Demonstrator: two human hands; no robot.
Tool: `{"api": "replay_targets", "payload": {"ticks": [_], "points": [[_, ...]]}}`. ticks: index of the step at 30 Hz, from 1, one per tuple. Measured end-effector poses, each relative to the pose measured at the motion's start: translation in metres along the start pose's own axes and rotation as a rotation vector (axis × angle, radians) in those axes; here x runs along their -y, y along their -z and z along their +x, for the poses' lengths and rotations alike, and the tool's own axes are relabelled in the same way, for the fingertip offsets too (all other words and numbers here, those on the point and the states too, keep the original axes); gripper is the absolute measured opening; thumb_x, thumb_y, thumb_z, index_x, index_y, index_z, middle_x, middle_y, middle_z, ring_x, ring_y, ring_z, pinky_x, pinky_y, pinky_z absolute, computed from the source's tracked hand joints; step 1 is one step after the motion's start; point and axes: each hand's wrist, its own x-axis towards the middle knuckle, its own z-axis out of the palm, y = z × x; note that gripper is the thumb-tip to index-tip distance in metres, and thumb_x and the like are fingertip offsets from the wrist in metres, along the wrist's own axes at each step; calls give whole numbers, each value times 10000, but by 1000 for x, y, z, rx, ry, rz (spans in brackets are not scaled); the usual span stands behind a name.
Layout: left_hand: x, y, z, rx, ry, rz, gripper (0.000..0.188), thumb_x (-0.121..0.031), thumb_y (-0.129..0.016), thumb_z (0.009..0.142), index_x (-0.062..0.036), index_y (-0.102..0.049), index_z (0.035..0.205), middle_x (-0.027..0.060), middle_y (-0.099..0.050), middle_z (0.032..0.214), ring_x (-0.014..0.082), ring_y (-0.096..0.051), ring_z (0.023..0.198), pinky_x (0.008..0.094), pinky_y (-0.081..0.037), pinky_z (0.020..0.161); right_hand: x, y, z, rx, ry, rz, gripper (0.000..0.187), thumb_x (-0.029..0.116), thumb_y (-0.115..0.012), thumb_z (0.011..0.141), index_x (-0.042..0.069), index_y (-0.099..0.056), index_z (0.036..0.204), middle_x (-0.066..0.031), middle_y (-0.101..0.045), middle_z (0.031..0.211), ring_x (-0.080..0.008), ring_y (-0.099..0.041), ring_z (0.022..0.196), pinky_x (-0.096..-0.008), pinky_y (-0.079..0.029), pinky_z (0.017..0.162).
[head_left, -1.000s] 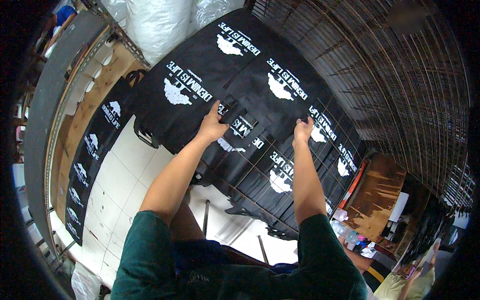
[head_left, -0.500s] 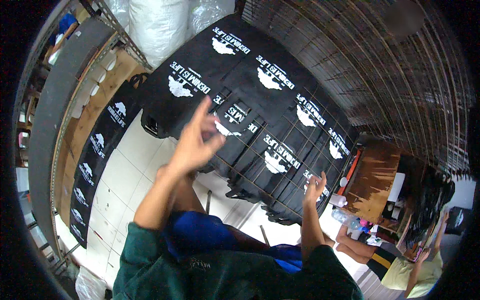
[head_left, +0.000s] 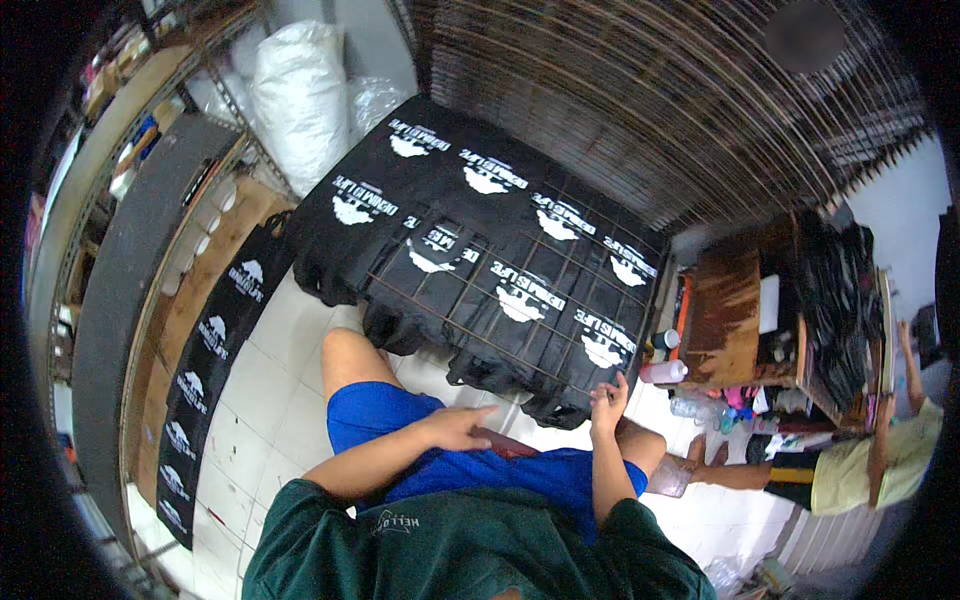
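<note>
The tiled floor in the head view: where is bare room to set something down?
The clearest patch is the white tiles between the black printed strip and the person's left knee. The right side looks crowded, with bottles beside the wooden cabinet. Straight ahead, black printed fabric takes the space.

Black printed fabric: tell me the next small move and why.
Probably raise the left hand from above the blue shorts toward the black fabric's near edge: it appears empty, while the right hand is close to that edge's right end.
</note>
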Motion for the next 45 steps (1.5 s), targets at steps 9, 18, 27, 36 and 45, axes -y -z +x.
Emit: {"api": "replay_targets", "payload": {"ticks": [9,18,27,36,45], "points": [[15,-15,33,-88,112,-60,782,-408,-695,731,-61,-351,1340,172,-619,1000,288,-625,857,357,-480,789,-14,88,28,-117,272,88,412,72,-580,827,95,-461,1220,-59,-580,879,-96,-555,675,-205,-424,527],[-62,-52,27,65,10,-136,741,-354,-693,760,-10,-354,1322,131,-611,1003,211,-615,829,319,-489,741,-29,91,3,-69,48,87,357,117,-653,767,27,-558,1099,-72,-592,759,-120,-542,612,-249,-448,566],[-65,-83,41,415,-21,422,719,-638,-333,846,-11,-458,1177,196,-525,1180,321,-532,1068,430,-412,894,-15,87,10,169,-88,-400,443,287,-664,748,74,-572,1125,-178,-636,975,-263,-613,914,-341,-476,799],[-51,-89,37,243,-112,298,692,-657,-314,841,-35,-554,1025,198,-543,1114,370,-518,1041,460,-409,866,-58,66,32,438,4,-269,375,188,-675,771,36,-551,1090,-97,-602,904,-164,-580,758,-280,-482,601],[-39,-100,44,188,-103,213,677,-666,-491,758,2,-585,810,189,-597,835,341,-572,813,440,-427,688,-55,89,32,423,-293,-321,323,194,-590,820,141,-484,1120,-20,-541,684,-118,-534,526,-230,-386,387]]}}
